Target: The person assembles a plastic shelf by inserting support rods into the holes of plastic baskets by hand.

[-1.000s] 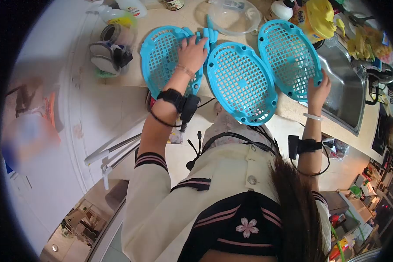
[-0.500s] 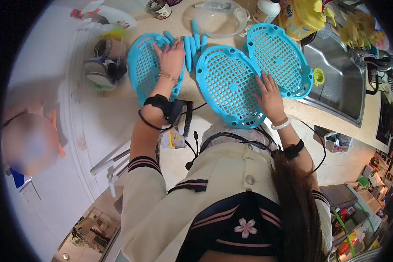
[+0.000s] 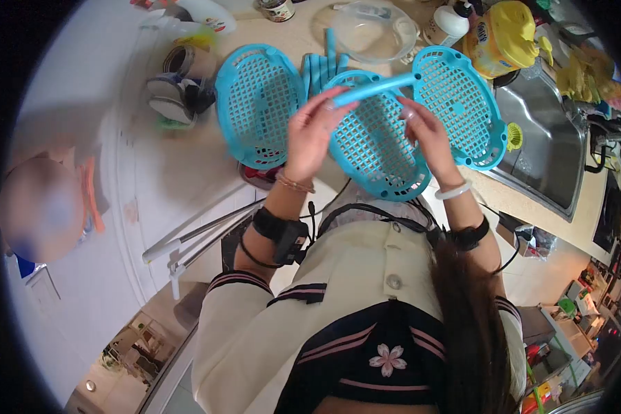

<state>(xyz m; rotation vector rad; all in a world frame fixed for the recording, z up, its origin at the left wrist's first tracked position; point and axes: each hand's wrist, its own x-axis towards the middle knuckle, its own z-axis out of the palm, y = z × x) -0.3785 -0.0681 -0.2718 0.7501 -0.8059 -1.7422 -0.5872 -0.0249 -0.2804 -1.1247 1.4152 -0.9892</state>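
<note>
My left hand (image 3: 309, 138) is closed on one end of a light-blue plastic tube (image 3: 378, 88), which slants up to the right above the middle tray. The middle blue lattice tray (image 3: 379, 148) is oval with a scalloped rim. My right hand (image 3: 429, 134) hovers over its right side, just below the tube's far end, fingers bent and apart, holding nothing that I can see. Another blue lattice tray (image 3: 259, 103) lies to the left, and a third blue tray (image 3: 459, 107) to the right. Several more blue tubes (image 3: 316, 72) lie behind, between the left and middle trays.
Toward the back of the counter are a clear plastic bowl (image 3: 372, 31), a dark jar (image 3: 277, 10), a white bottle (image 3: 448, 26) and a yellow jug (image 3: 500, 41). A steel sink (image 3: 545, 131) with a yellow-green strainer (image 3: 514, 136) is on the right. Clear containers (image 3: 179, 93) stand left.
My left hand has lifted a blue tube from the left tray and brought it right, over the middle tray. My right hand has come off the middle tray's rim, its fingers now bent.
</note>
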